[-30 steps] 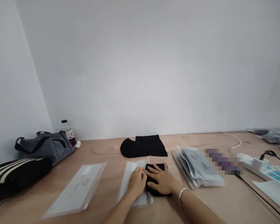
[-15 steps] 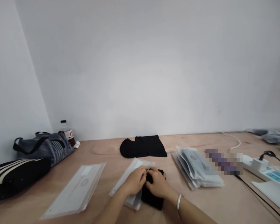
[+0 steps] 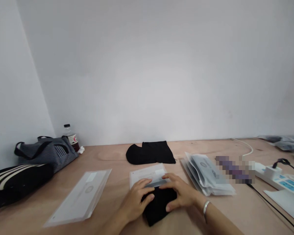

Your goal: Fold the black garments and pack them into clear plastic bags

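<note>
A folded black cloth (image 3: 159, 204) lies on the wooden table before me, its upper end at a translucent plastic bag (image 3: 147, 174). My left hand (image 3: 138, 198) rests at the cloth's left side with fingers spread. On the right side of the same cloth is my right hand (image 3: 178, 192), fingers also apart, its upper fingertips over the bag's lower edge. Whether the cloth's end is inside the bag cannot be made out under the fingers. Further back lies a black cloth piece with a rounded end (image 3: 150, 152).
Another flat translucent bag (image 3: 80, 197) is on the left. Several such bags are piled (image 3: 208, 174) on the right, near a blurred purple object (image 3: 234, 169) and a power strip (image 3: 284, 181). Bags (image 3: 46, 151) and a bottle (image 3: 72, 137) stand at the far left.
The translucent bag has turned from slanting to lying crosswise above the folded cloth. Both hands have moved apart and their fingers have spread. The cloth's near end has shifted slightly toward me.
</note>
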